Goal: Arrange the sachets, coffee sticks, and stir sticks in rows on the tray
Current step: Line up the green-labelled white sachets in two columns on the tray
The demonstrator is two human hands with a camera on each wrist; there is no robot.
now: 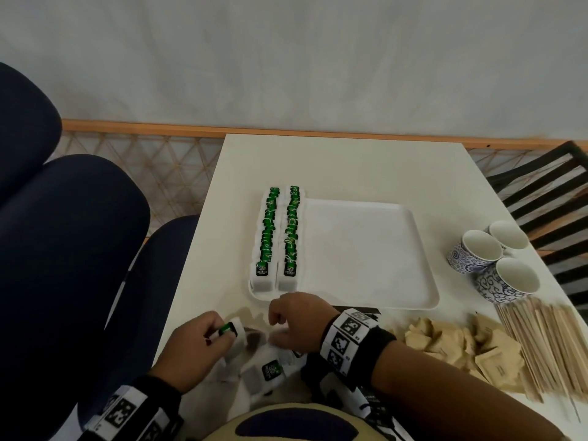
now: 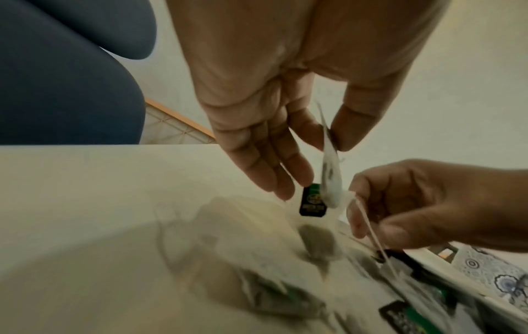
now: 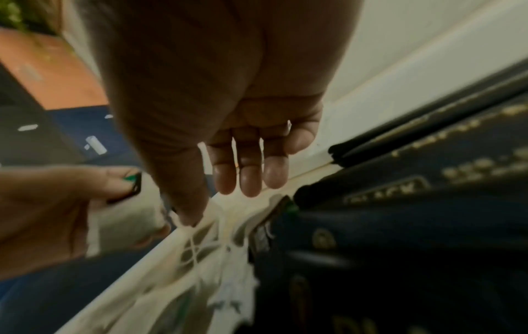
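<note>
My left hand [image 1: 203, 340] hangs just above the near-left corner of the white table [image 1: 343, 167], pinching one tea bag sachet [image 1: 234, 332] between thumb and forefinger; the left wrist view shows the bag edge-on with its green-and-black tag [image 2: 312, 201] dangling below, while the other three fingers [image 2: 274, 171] stay straight and relaxed. My right hand [image 1: 297, 323] sits just beside it, knuckles up, fingers curled loosely downward. In the left wrist view its thumb and forefinger appear to nip a thin string [image 2: 371, 232] that runs down into the loose heap of sachets [image 1: 267, 370] lying on the table under both hands; the blur keeps me from being sure of that grip. In the right wrist view the remaining fingers [image 3: 248, 174] hang half-open, touching nothing I can make out.

The white tray [image 1: 423, 275] lies in the middle of the table, just beyond my hands. Two rows of green tea sachets [image 1: 280, 233] stand along its left side, touching each other; the rest of its floor is bare. To the right of the tray sit three blue-patterned cups [image 1: 490, 256], and nearer me a pile of brown sachets [image 1: 458, 342] beside a spread of wooden stir sticks [image 1: 547, 338]. A dark packet [image 3: 414, 226] lies under my right wrist.
</note>
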